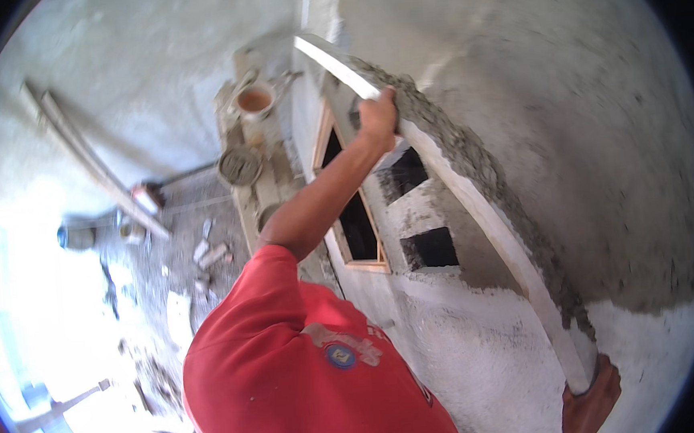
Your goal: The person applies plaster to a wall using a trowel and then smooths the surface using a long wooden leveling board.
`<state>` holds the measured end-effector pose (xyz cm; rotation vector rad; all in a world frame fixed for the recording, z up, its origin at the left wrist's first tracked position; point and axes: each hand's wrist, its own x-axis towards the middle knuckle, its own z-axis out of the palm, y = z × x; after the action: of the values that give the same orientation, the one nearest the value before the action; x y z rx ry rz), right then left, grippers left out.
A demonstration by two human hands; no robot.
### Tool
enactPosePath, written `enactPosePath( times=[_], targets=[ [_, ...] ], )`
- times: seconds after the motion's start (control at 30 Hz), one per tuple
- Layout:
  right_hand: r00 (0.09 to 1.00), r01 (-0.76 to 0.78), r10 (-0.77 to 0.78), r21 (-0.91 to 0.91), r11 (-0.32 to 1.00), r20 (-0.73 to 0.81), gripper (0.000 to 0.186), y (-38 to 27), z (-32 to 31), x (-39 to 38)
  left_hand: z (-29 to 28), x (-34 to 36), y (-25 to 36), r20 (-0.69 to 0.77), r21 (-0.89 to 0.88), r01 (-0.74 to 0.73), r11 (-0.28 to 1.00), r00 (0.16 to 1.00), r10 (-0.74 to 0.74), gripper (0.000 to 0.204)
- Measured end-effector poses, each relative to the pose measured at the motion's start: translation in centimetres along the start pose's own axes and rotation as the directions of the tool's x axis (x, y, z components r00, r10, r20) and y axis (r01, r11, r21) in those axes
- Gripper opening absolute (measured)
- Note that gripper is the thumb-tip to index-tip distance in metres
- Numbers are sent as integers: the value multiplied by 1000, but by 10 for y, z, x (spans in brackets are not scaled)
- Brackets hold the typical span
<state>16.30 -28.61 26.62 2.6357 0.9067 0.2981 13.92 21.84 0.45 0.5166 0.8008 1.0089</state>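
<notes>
A long, pale straightedge (pixel 484 215) runs from the upper middle down to the lower right, bowed by the lens, with grey wet mortar (pixel 463 152) heaped along its right side. My left hand (pixel 379 119) grips it in the upper part, at the end of my outstretched bare arm. Near the bottom right, my right hand (pixel 591 396) is closed around the lower end. Behind the straightedge is a plastered wall (pixel 616 157), grey above and whiter below, with two square dark openings (pixel 434 249) and a wood-framed opening (pixel 357 224) to their left.
A plank platform (pixel 283 165) holds a bucket of orange-brown liquid (pixel 255 102) and a tub of mortar (pixel 239 164). Long boards (pixel 89 154) lean against the left wall. Broken pieces (pixel 211 254) and containers (pixel 76 234) lie on the ground below, beside a bright opening at left.
</notes>
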Motion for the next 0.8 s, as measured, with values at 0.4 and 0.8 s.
enactPosePath(
  times=[0.4, 0.8],
  targets=[
    [848, 530, -503, -275, 802, 168, 67, -136, -96, 94, -182, 56, -39, -224, -297, 246, 922, 921, -318, 39],
    [672, 729, -708, -362, 581, 215, 62, -458, -144, 195, -375, 212, -49, -374, -774, -43, 632, 836, -402, 45]
  ],
)
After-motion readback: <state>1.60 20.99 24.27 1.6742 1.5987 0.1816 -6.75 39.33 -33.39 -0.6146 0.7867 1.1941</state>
